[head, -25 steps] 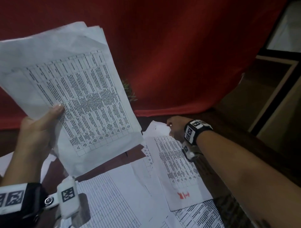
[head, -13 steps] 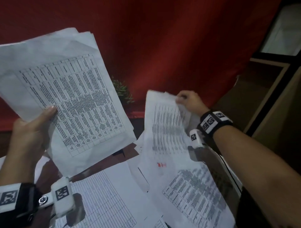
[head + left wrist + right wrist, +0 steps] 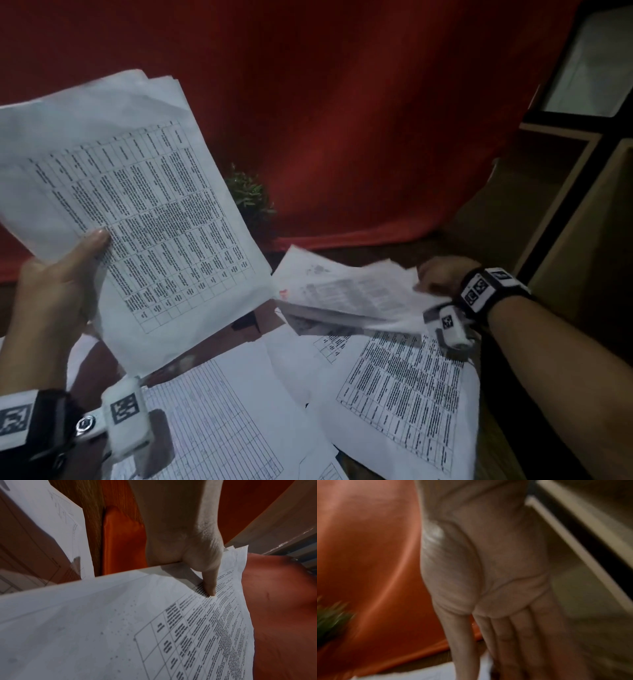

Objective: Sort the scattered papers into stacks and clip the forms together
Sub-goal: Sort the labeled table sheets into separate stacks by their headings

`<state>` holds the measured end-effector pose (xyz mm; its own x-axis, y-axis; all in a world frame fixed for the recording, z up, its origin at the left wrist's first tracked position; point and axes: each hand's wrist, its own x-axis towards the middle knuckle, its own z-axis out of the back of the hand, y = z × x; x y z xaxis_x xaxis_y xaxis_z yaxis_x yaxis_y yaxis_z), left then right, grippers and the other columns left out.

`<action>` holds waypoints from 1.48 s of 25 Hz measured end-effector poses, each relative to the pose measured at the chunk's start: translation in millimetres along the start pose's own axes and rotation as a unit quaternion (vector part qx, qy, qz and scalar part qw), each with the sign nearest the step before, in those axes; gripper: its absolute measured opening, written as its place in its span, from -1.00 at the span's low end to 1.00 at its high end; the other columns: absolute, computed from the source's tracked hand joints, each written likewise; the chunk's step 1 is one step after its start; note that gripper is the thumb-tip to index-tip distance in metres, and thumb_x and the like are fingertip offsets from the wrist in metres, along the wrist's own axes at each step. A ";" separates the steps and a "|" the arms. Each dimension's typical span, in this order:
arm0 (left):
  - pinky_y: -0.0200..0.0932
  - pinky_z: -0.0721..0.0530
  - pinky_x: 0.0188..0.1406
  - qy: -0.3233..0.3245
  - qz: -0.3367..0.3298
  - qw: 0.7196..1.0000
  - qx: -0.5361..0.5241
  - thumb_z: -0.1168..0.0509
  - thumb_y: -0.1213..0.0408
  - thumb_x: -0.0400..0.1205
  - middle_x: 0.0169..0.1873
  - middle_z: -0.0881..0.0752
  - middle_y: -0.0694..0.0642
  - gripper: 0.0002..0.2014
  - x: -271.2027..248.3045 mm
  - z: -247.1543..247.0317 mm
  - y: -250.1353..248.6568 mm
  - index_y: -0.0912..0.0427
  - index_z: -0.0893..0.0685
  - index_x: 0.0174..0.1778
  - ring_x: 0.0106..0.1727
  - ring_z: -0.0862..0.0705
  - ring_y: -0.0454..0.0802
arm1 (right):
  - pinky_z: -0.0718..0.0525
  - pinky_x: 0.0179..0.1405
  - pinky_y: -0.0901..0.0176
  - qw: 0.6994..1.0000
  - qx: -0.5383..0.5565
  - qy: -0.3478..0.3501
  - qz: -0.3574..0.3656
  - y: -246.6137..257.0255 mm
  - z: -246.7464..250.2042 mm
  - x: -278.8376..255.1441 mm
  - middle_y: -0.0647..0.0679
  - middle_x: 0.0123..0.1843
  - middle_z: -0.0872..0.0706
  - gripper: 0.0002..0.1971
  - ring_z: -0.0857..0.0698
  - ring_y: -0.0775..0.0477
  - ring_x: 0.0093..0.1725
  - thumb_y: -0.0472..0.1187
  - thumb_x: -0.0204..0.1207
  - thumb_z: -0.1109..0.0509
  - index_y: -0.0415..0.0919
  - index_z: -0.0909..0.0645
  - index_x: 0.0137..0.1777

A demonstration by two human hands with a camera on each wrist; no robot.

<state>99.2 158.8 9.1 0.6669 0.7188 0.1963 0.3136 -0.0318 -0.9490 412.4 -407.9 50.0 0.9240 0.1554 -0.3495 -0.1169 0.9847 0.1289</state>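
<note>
My left hand (image 3: 58, 284) holds a raised stack of printed table forms (image 3: 137, 212) at the left, thumb (image 3: 209, 584) pressed on the top sheet (image 3: 120, 628). At the right, my right hand (image 3: 442, 277) pinches the edge of a few lifted sheets (image 3: 342, 294), which lie almost flat just above the table. The right wrist view is blurred and shows the palm (image 3: 488, 574) with long fingers reaching down to white paper. More papers lie scattered on the table: a dense table form (image 3: 404, 394) under the lifted sheets and a lined form (image 3: 212, 411) in front.
A red cloth (image 3: 342, 120) hangs behind the wooden table (image 3: 496, 445), with a small green plant (image 3: 250, 195) at its foot. A pale shelf unit (image 3: 565, 205) stands at the right. No clip shows in any view.
My right hand picked sheets off the table, lifted them upright, then swung them down and rightward to nearly flat. A table form beneath them is uncovered. The left stack stays raised.
</note>
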 end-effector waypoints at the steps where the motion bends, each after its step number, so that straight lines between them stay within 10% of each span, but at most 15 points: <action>1: 0.00 -0.92 0.20 0.006 -0.001 1.000 0.006 -0.58 -0.46 0.44 0.46 -0.82 0.12 -0.09 -3.1 -2.6 -3.8 0.04 -0.69 0.61 0.46 -0.81 0.18 | -0.69 0.05 0.12 0.995 -0.078 0.043 -0.038 3.3 -1.5 -2.7 -0.11 0.05 -0.79 -0.66 -0.77 -0.19 0.10 0.07 0.58 -0.58 -0.24 -0.78 0.06; 3: 0.34 -0.73 0.52 0.034 -0.009 0.999 -0.025 -0.60 -0.33 0.53 0.47 -0.81 0.17 -0.18 -2.9 -1.8 -3.8 0.07 -0.69 0.62 0.47 -0.80 0.28 | -0.76 0.11 0.03 0.990 -0.139 -0.001 -0.028 24.6 1.0 -5.1 -0.13 0.07 -0.82 -0.59 -0.82 -0.22 0.15 0.09 0.47 -0.64 -0.23 -0.77 0.09; 6: 0.38 -0.52 0.69 0.048 -0.025 0.998 -0.035 -0.61 -0.25 0.57 0.50 -0.78 0.19 -0.21 -1.5 0.9 -1.3 0.14 -0.68 0.63 0.50 -0.78 0.28 | -0.71 0.16 0.05 0.968 -0.101 -0.135 0.186 88.4 -2.1 -3.8 -0.13 0.20 -0.85 -0.66 -0.81 -0.21 0.21 -0.03 0.51 -0.57 -0.15 -0.80 0.23; 9: 0.23 -0.76 0.50 0.034 -0.026 0.999 -0.031 -0.63 -0.30 0.50 0.45 -0.81 0.14 -0.12 -8.5 -7.8 -6.2 0.19 -0.67 0.63 0.40 -0.85 0.13 | -0.60 -0.01 0.16 0.949 0.005 -0.034 0.312 160.5 -27.0 -1.7 0.05 0.00 -0.85 -0.70 -0.76 0.04 -0.08 -0.06 0.50 -0.66 -0.13 -0.82 0.18; 14: 0.21 -0.78 0.47 0.028 -0.042 0.996 -0.066 -0.60 -0.22 0.57 0.60 -0.69 0.25 -0.13 -13.7 -5.7 -13.2 0.23 -0.59 0.70 0.60 -0.70 0.25 | -0.63 0.16 0.03 0.946 -0.125 0.088 0.286 210.5 -46.1 11.6 0.07 0.36 -0.61 -0.32 -0.63 -0.08 0.24 0.13 0.46 -0.67 -0.05 -0.54 0.51; 18: 0.16 -0.87 0.33 0.004 -0.018 0.998 -0.053 -0.66 -0.31 0.45 0.44 -0.81 0.25 -0.06 -25.6 -7.1 -21.5 0.23 -0.67 0.63 0.39 -0.85 0.21 | -0.64 0.07 0.05 0.958 -0.038 0.019 0.283 207.8 -37.3 27.6 0.11 -0.06 -0.79 -0.58 -0.76 -0.01 -0.08 -0.06 0.54 -0.64 -0.22 -0.76 0.32; 21: -0.18 -0.94 -0.09 -0.027 -0.047 0.997 -0.058 -0.67 -0.15 0.50 0.24 -0.90 0.25 -0.14 -42.2 -22.6 -28.6 0.40 -0.68 0.55 0.09 -0.95 0.05 | -0.64 -0.08 0.13 0.961 -0.025 -0.077 0.264 208.1 -40.9 41.7 -0.18 0.03 -0.87 -0.67 -0.80 -0.19 -0.02 -0.15 0.52 -0.63 -0.31 -0.79 0.21; 26: 0.16 -0.83 0.37 -0.039 -0.070 0.990 -0.113 -0.37 0.36 0.82 0.49 -0.75 0.36 -0.58 -53.1 -34.5 -36.4 0.35 -0.64 0.62 0.44 -0.81 0.24 | -0.78 -0.05 -0.02 0.970 0.038 -0.043 0.237 222.5 -48.9 49.9 -0.28 0.05 -0.88 -0.73 -0.86 -0.28 0.08 -0.33 0.50 -0.57 -0.38 -0.79 0.19; 33: -0.07 -0.92 0.18 -0.050 -0.077 0.993 -0.076 -0.44 0.33 0.78 0.34 -0.84 0.27 -0.66 -54.1 -34.1 -36.5 0.33 -0.76 0.48 0.17 -0.93 0.04 | -0.72 0.00 -0.12 0.940 0.066 -0.158 0.297 224.8 -44.5 43.3 -0.11 -0.04 -0.67 -0.90 -0.72 -0.23 0.01 -0.39 0.49 -0.44 -0.28 -0.71 -0.03; 37: 0.13 -0.86 0.33 -0.053 -0.069 0.995 -0.042 -0.51 0.27 0.74 0.20 -0.93 0.09 -0.87 -54.7 -32.3 -38.2 0.00 -0.96 0.10 0.26 -0.91 0.13 | -0.52 -0.27 0.09 0.915 0.108 -0.197 0.335 215.9 -25.2 22.8 -0.04 -0.16 -0.70 -0.89 -0.68 -0.13 -0.15 -0.36 0.52 -0.44 -0.14 -0.62 -0.12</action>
<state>72.6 98.3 42.6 0.5407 0.7891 0.2913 0.4556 0.0164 -0.8901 399.1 -189.7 46.5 0.7364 0.6361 0.2302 -0.6690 0.6344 0.3872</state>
